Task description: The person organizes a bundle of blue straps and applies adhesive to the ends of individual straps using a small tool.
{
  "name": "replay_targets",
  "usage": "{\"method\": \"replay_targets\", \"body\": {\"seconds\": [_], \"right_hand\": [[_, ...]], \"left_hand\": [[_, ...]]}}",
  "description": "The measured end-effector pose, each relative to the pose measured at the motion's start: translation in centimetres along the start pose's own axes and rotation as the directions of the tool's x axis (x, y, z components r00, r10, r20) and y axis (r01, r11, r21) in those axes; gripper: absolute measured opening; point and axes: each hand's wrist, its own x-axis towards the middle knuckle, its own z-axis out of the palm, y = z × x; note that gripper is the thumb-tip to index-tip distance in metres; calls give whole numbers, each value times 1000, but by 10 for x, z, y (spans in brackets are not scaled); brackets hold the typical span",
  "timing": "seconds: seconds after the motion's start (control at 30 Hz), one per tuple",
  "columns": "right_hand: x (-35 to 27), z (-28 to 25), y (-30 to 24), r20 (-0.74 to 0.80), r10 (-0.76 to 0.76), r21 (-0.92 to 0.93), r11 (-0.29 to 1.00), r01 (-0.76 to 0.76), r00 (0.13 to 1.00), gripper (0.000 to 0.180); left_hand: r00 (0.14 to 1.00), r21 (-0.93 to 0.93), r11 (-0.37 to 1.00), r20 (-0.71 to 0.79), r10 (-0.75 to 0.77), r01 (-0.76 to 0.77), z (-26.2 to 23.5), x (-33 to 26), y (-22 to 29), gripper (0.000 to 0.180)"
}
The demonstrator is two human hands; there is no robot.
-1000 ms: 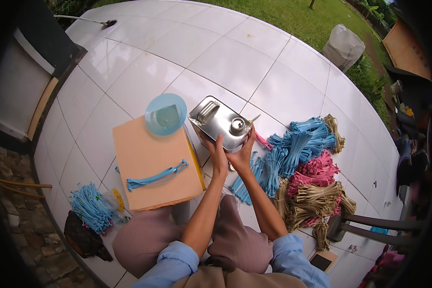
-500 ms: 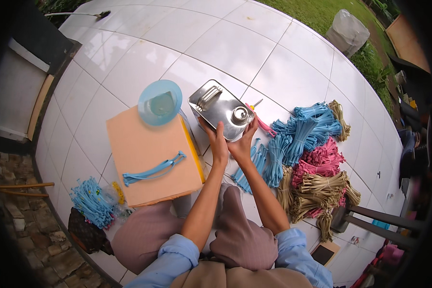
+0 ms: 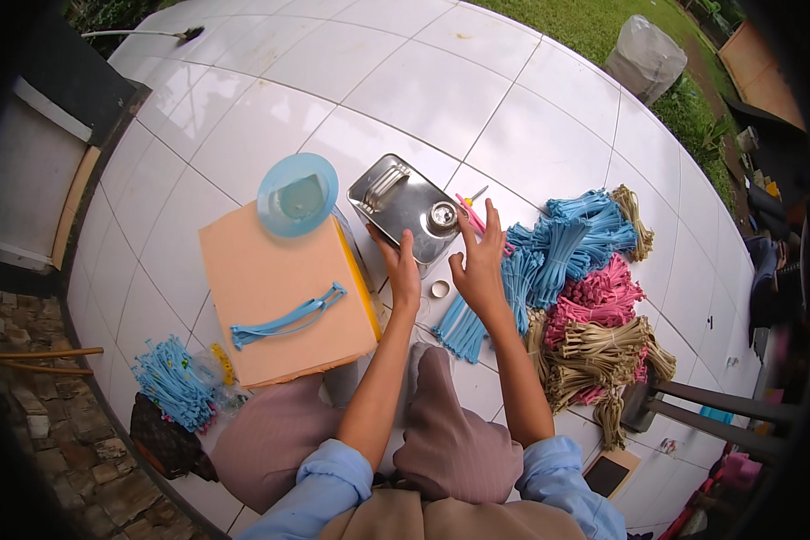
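A rectangular silver metal can (image 3: pixel 405 200), with a raised handle and a round spout on top, is in front of me. My left hand (image 3: pixel 400 267) grips its near left side, thumb at the top edge. My right hand (image 3: pixel 481 261) is open with its fingers spread, the index fingertip close to the spout; whether it touches cannot be told. A small round cap (image 3: pixel 439 288) lies on the tiles between my wrists. To the left, a blue strap bundle (image 3: pixel 288 317) lies on a peach-coloured board (image 3: pixel 270 261), and a translucent blue bowl (image 3: pixel 319 184) overlaps the board's far edge.
Bundled blue straps (image 3: pixel 562 256), pink straps (image 3: pixel 594 301) and beige straps (image 3: pixel 598 355) are piled at right. Beyond the can lies a pink-handled tool (image 3: pixel 467 202). Another blue strap bundle (image 3: pixel 173 382) sits at lower left by a dark patterned bag (image 3: pixel 162 441).
My right hand has come off the can's near side and spread its fingers beside the spout. The can has shifted slightly left. The small cap on the floor now shows.
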Motion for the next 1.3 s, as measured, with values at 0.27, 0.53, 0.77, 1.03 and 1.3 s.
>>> {"method": "replay_targets", "body": {"seconds": [0.27, 0.53, 0.77, 1.03, 1.3], "right_hand": [[-8, 3, -6, -96, 36, 134, 991, -23, 995, 63], [10, -19, -5, -42, -141, -328, 937, 120, 989, 58], [24, -26, -7, -3, -236, -449, 869, 209, 972, 51], [26, -24, -6, -16, -286, -487, 839, 243, 958, 44], [26, -26, -8, -22, -335, -504, 818, 278, 942, 41]], "left_hand": [[1000, 47, 999, 1, 22, -22, -1, -1, 2, 74], [999, 11, 999, 6, 35, -36, 0, 1, -3, 75], [999, 6, 999, 8, 50, -50, -2, 2, -6, 75], [1000, 13, 1000, -7, 23, -23, 2, -1, -1, 76], [999, -12, 999, -17, 35, -35, 2, -2, 0, 76]]}}
